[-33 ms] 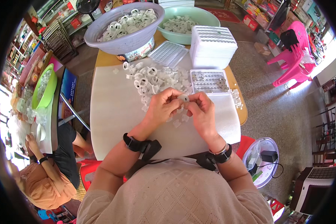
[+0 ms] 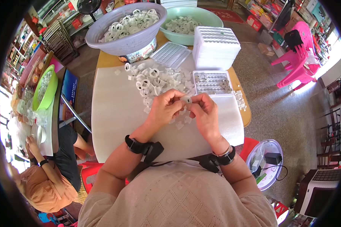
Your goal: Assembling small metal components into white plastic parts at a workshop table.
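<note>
Tabletop (image 2: 247, 115) bears a heap of white plastic ring parts (image 2: 161, 82); no visible change since the preceding picture, so handling seems mid-step. Left hand (image 2: 163, 108) and right hand (image 2: 205, 114) jointly pinch one small white rounded part (image 2: 186, 98) at the heap's near side, its dark-marked face upward, long axis unclear

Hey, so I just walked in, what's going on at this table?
Someone's left hand and right hand pinch a small white part between their fingertips. Just beyond lies a pile of loose white parts, with an open tray of small pieces to its right. Behind, a purple basket and green basin hold more.
</note>
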The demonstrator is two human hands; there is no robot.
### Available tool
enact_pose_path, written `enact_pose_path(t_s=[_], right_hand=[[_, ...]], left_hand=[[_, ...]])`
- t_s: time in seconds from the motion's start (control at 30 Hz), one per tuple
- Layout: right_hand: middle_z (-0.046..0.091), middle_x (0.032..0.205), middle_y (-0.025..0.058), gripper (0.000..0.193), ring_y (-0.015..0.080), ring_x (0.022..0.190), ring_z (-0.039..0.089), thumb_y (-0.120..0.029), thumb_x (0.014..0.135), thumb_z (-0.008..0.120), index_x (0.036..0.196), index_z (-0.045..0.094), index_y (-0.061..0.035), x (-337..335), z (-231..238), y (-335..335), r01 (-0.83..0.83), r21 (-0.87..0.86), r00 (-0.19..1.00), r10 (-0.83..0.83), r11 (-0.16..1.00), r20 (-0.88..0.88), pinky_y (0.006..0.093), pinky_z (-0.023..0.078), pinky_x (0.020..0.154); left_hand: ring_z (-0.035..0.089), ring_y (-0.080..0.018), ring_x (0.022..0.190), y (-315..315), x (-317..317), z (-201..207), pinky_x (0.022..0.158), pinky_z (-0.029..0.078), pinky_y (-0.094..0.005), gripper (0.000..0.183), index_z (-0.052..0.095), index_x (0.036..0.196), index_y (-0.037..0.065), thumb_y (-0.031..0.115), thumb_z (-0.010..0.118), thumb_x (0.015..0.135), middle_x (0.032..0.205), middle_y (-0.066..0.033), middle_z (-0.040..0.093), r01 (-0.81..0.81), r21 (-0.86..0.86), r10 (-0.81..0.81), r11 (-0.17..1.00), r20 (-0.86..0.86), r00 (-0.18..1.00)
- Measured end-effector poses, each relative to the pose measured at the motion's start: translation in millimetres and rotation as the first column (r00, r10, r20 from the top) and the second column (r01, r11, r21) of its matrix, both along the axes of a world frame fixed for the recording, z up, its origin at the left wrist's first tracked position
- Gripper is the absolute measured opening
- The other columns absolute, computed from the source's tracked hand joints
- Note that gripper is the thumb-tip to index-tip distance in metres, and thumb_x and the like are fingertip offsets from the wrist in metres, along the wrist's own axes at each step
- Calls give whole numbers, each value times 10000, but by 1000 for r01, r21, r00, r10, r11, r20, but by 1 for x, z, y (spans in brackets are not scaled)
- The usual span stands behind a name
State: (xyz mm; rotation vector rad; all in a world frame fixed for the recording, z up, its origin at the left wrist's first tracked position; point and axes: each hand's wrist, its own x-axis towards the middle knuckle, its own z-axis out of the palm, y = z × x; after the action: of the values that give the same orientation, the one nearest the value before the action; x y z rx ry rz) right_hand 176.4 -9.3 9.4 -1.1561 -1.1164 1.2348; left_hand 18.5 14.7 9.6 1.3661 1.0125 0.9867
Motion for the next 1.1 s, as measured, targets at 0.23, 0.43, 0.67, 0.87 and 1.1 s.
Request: enact_pose_path(t_s=[0.23,0.43,0.67,0.87,1.1], right_hand=[[588,659,42,86,80,562,548,-14,805,582,881,559,20,9,-2,-2,-80,38,985,73,996,158,241,432,492],[593,651,35,91,104,574,564,-38,818,578,901,572,-1,38,23,6,-312,16,788,249,950,563,275,456,535],[656,1035,109,494,85,770,576,-61,851,641,1305,445,-45,26,89,69,-49,453,993,-4,890,115,248,462,666],[664,1006,118,254,158,827,621,-53,855,615,1107,609,-23,19,55,40,-373,151,837,262,915,481,281,489,708],[643,897,141,146,331,875,594,-34,765,636,909,644,-10,-1,9,29,-423,343,675,39,839,736,392,489,760]], left_hand=[[532,-41,535,0,-5,-4,461,410,-188,143,626,999,31,124,641,891,711,-19,631,51,-18,-53,999,-134,990],[521,-46,548,-5,-7,13,486,410,-196,209,632,1029,33,216,588,939,698,-7,607,53,-87,-60,995,-74,995],[499,-60,549,6,-15,8,498,401,-200,234,629,1022,27,228,522,974,688,-2,573,-190,-34,191,981,23,981],[498,-67,554,14,-26,5,496,399,-206,215,624,1009,15,194,511,975,698,-16,564,-379,37,369,925,152,917],[481,-53,574,17,-34,11,507,375,-202,201,619,1012,18,188,522,969,694,-3,554,-480,103,452,871,214,866]])
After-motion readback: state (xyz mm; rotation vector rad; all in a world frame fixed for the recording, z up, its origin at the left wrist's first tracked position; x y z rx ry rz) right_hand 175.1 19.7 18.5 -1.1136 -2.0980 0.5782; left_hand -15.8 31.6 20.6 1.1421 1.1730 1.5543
